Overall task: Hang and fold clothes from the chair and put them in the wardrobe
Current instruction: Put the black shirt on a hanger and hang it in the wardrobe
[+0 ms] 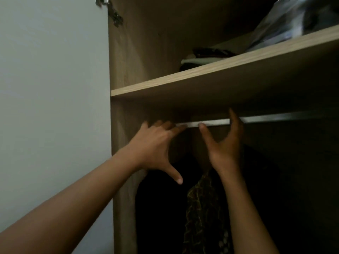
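Both my hands are raised inside the wooden wardrobe, at the metal hanging rail (266, 119) under the shelf (201, 76). My left hand (156, 149) is spread wide, its fingertips reaching the rail's left end and its thumb pointing down. My right hand (225, 142) is open and upright just right of it, fingers straight up in front of the rail, thumb tip touching the rail. Neither hand holds anything. Below them hang a dark garment (161, 208) and a dark patterned garment (203, 213); any hangers are lost in shadow.
Folded clothes (198, 58) and a shiny plastic bag (297, 21) lie on the shelf above. The open white wardrobe door (51, 98) fills the left side, with its hinge (114, 14) at the top. The wardrobe's right interior is very dark.
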Demonstrator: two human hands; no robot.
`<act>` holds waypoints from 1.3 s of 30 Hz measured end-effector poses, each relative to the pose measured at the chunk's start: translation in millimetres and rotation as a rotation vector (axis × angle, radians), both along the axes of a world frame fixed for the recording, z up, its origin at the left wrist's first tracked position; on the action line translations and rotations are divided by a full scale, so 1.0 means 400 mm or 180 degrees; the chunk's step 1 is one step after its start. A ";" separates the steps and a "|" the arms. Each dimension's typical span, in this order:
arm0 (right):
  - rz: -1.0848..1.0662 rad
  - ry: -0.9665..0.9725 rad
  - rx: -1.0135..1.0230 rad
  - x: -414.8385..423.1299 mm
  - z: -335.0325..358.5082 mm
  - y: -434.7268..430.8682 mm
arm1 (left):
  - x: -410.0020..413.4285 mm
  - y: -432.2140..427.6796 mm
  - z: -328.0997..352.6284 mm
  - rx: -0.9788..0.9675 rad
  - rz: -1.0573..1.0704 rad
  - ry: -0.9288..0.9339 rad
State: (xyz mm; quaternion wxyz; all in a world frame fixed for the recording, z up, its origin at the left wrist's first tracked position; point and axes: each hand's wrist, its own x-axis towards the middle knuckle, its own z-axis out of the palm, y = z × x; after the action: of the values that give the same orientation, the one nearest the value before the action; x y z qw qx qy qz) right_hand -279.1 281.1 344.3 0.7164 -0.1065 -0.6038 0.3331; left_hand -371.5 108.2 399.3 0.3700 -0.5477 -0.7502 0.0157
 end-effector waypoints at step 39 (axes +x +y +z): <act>0.0756 -0.1813 0.0202 -0.310 -0.062 0.314 | -0.131 0.125 -0.044 -0.0235 0.0177 -0.0968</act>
State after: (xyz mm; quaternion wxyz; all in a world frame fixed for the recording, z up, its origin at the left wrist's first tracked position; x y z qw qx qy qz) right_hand -403.1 406.9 319.7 0.4773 -0.1018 -0.7986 0.3522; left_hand -424.1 158.1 381.6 0.2312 -0.5360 -0.8114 -0.0296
